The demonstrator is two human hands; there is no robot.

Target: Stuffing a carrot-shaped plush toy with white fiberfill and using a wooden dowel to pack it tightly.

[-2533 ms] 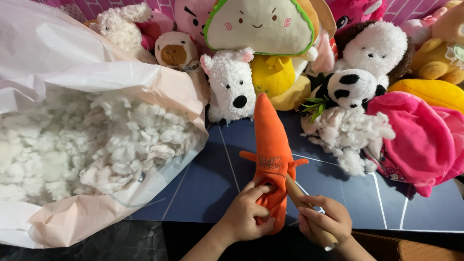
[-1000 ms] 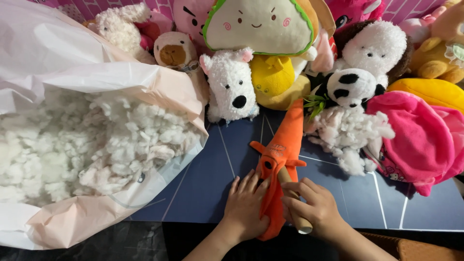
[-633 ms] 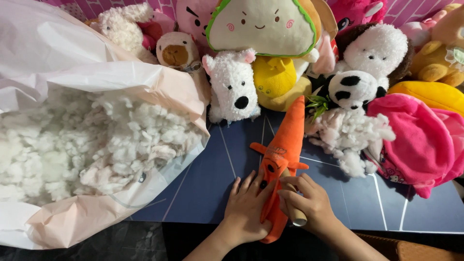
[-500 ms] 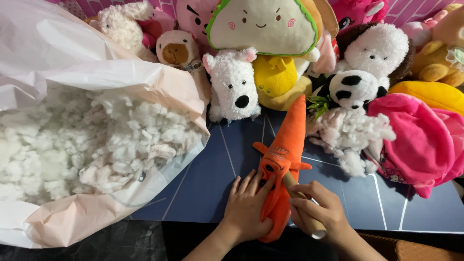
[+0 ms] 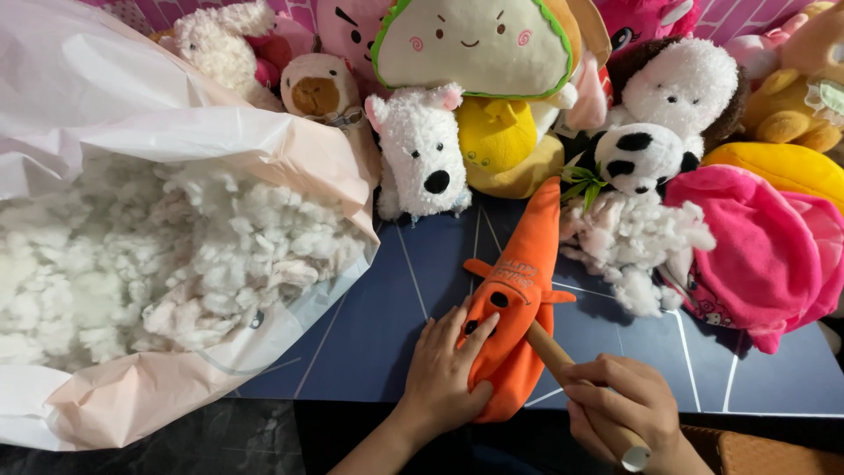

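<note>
Both hands on the orange plush carrot toy [image 5: 514, 308], lying on the dark blue mat [image 5: 387, 325].
Left hand [image 5: 444, 374] presses flat, fingers spread, against it; right hand [image 5: 620, 409] grips a wooden stick [image 5: 549, 345] poking its side.

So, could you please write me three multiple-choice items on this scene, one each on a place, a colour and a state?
1. Where does the loose white stuffing mostly lie?
A. in the open plastic bag
B. on the pink hat
C. under the mat

2. What colour is the carrot toy?
A. green
B. orange
C. blue

3. What is the right hand doing?
A. resting flat and empty
B. gripping a wooden stick
C. holding the white dog

Answers: 1 A, the stuffing fills the bag on the left. 2 B, the carrot's body is orange. 3 B, its fingers close round the stick, whose tip meets the carrot, while the left hand presses on the carrot.
</note>
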